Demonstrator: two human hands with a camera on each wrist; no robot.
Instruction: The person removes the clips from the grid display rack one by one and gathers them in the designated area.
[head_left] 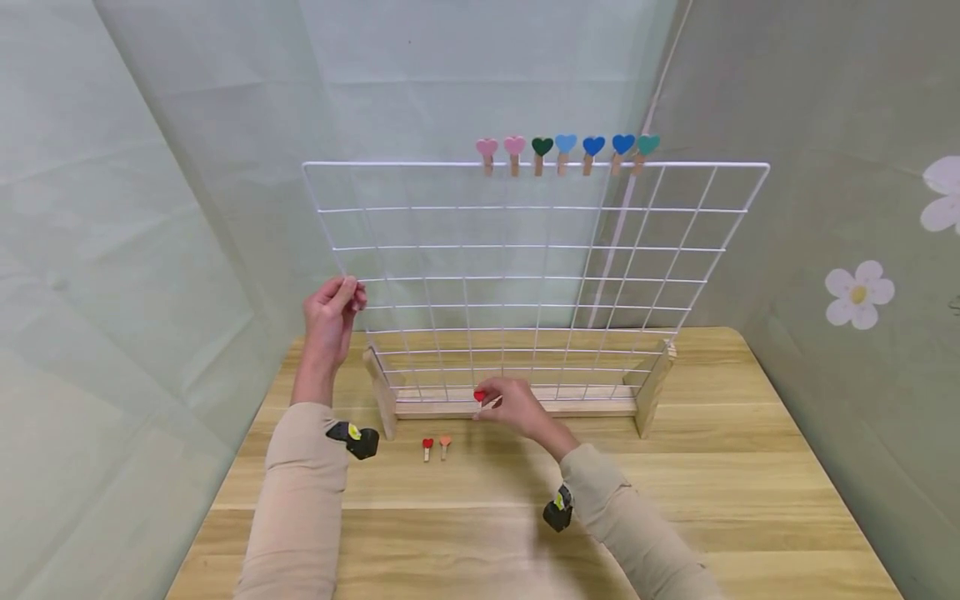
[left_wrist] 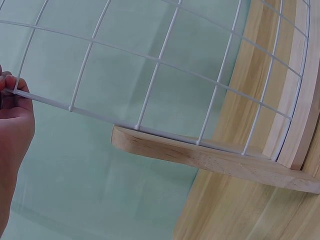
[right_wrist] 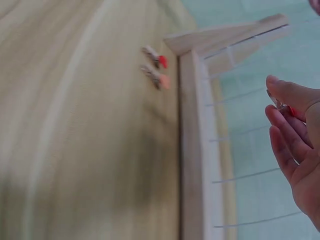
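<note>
A white wire grid (head_left: 525, 267) stands upright in a wooden base (head_left: 517, 407) on the table. Several heart-topped wooden clips (head_left: 562, 152) in pink, green and blue sit along its top wire. My left hand (head_left: 330, 315) pinches the grid's left edge wire; the left wrist view shows the fingers (left_wrist: 12, 100) closed on that wire (left_wrist: 45, 100). My right hand (head_left: 510, 404) holds a red heart clip (head_left: 480, 397) just in front of the base. A red heart clip (head_left: 427, 447) and an orange heart clip (head_left: 445, 444) lie on the table left of it, also as the red clip (right_wrist: 156, 57) and orange clip (right_wrist: 157, 79).
The wooden table (head_left: 675, 500) has pale green fabric walls around it; the right wall bears white flower prints (head_left: 859, 293). The grid's wooden feet (head_left: 652, 387) stick out toward me at both ends.
</note>
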